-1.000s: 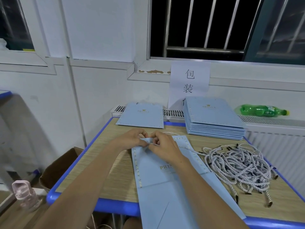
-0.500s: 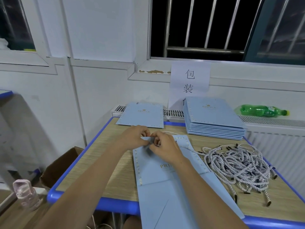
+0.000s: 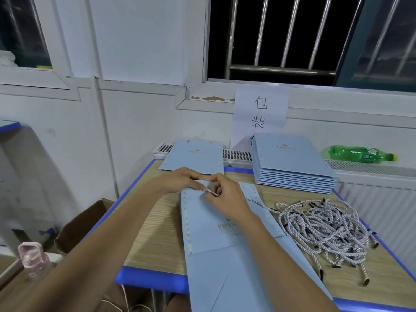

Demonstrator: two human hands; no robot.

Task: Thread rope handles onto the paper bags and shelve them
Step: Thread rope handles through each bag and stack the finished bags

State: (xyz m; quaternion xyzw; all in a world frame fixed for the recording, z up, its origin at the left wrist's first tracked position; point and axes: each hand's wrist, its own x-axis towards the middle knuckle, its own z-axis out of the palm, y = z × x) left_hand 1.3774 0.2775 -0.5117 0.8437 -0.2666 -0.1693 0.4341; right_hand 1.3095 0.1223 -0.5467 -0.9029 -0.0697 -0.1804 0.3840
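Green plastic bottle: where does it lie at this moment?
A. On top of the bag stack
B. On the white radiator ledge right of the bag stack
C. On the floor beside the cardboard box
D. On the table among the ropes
B: the green plastic bottle lies on its side on the radiator ledge, right of the stack of blue paper bags.

Both hands [image 3: 202,188] pinch a rope [image 3: 211,193] — atop the paper bag [image 3: 216,221].

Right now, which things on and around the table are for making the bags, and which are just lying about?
For the job:
- the bag being worked on, top edge held by the left hand
- the rope pinched by the right hand
- the rope pile
- the bag stack
- the single bag

Lying about:
- green bottle
- pink bottle
- cardboard box
- paper sign
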